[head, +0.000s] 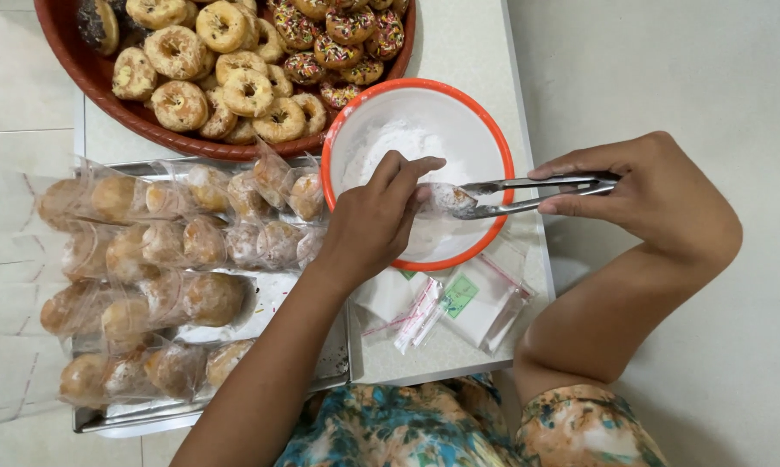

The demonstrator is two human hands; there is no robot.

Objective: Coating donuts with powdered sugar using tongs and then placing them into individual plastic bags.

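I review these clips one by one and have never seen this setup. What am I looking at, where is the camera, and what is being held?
There is no machine here. One camera sits on a person's head and looks down at their own two bare hands. The right hand holds metal tongs that grip a sugar-dusted doughnut over a white bowl with an orange rim, which holds white powder. The left hand touches that doughnut with its fingers. Above is a red basket of plain and sprinkled doughnuts. At left, a metal tray carries doughnuts in clear bags. Empty small bags lie near the bowl.
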